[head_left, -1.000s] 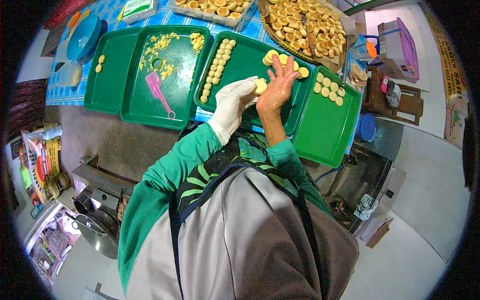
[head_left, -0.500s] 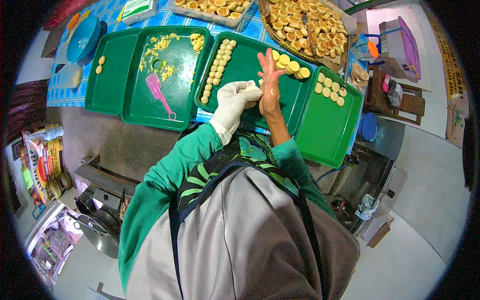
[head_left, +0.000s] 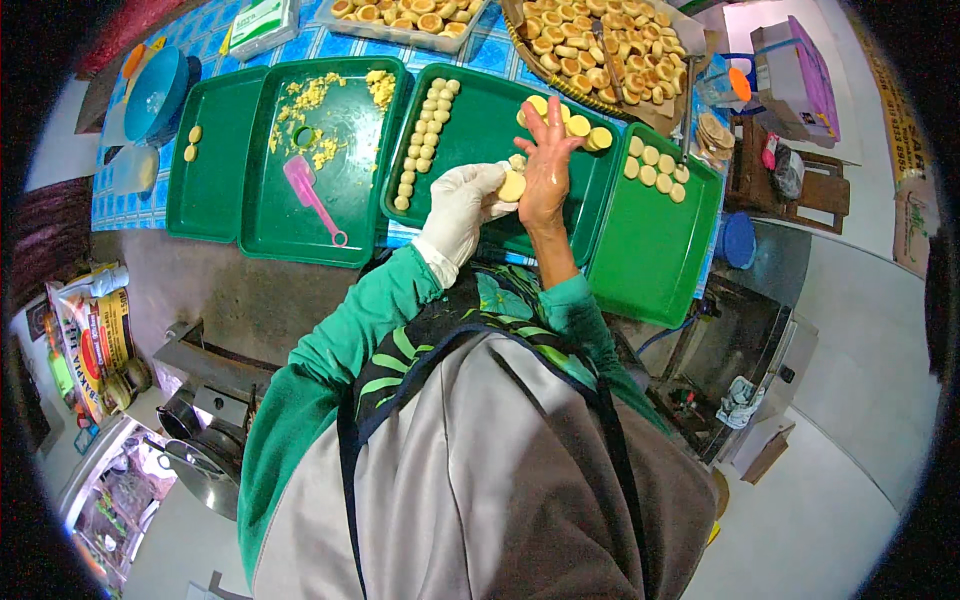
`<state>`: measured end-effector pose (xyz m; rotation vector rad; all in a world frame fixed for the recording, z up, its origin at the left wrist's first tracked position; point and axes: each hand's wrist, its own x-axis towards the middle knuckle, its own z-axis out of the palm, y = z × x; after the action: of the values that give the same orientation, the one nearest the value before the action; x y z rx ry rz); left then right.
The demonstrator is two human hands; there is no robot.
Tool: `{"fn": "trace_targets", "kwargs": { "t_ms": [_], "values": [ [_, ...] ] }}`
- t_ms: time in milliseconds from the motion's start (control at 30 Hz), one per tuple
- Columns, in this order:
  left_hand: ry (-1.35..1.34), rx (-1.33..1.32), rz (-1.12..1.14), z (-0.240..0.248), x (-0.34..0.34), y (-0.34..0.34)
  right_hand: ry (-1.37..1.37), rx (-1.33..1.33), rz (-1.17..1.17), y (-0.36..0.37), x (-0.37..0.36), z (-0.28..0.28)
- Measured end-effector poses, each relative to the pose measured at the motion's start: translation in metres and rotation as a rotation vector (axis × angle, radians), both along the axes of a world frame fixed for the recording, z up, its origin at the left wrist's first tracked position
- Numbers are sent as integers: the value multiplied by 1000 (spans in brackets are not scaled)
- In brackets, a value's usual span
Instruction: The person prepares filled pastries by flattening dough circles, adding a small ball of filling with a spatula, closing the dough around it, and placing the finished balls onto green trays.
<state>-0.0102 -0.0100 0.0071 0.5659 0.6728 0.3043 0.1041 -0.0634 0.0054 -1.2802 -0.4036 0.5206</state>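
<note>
Head view: looking straight down on the surface (head_left: pixel 310 42), a blue checked cloth crowded edge to edge with green trays.
Basket: up at the far right, its woven rim (head_left: pixel 530 60) rings a heap of browned buns (head_left: pixel 640 50).
Middle tray: here's the action, both hands working over the near part of this dark green tray (head_left: pixel 485 120).
Pale tray: the lighter green one (head_left: pixel 645 250) to the right carries a small block of flat dough cakes (head_left: pixel 648 176).
Left hand: gloved in white (head_left: pixel 462 205), fingers closed in a pinch on one dough round.
Right hand: bare and shiny (head_left: pixel 545 180), fingers spread wide, palm right up against the round, nothing gripped.
Yellow rounds: a cluster (head_left: pixel 577 126) at the tray's far right end, partly behind those spread fingers; a careless swing could knock them out of line.
Dough balls: a column (head_left: pixel 428 126) down the tray's left side, near the glove; a stray wrist might roll some.
Dough round: there it is (head_left: pixel 513 187), between glove and palm; squeeze too hard and it could crack, while that slick palm might let it slide.
Dough bit: a small lump (head_left: pixel 517 161) just beyond it; loosely held, it could drop. Whether the glove grips it, I can't tell.
</note>
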Motion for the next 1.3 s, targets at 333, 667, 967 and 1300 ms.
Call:
{"fn": "trace_targets", "kwargs": {
  "t_ms": [333, 667, 967, 1300],
  "values": [
    [-38, 9, -78, 1, 6, -2, -257, -124, 283, -12, 13, 6],
    [74, 116, -283, 1, 16, 0, -183, -175, 447, -46, 16, 1],
    [84, 142, -271, 4, 25, -5, 140, -24, 130, -62, 19, -7],
    [93, 282, -266, -9, 32, -11, 165, -374, -24, -93, -7, -23]
  ]
}}
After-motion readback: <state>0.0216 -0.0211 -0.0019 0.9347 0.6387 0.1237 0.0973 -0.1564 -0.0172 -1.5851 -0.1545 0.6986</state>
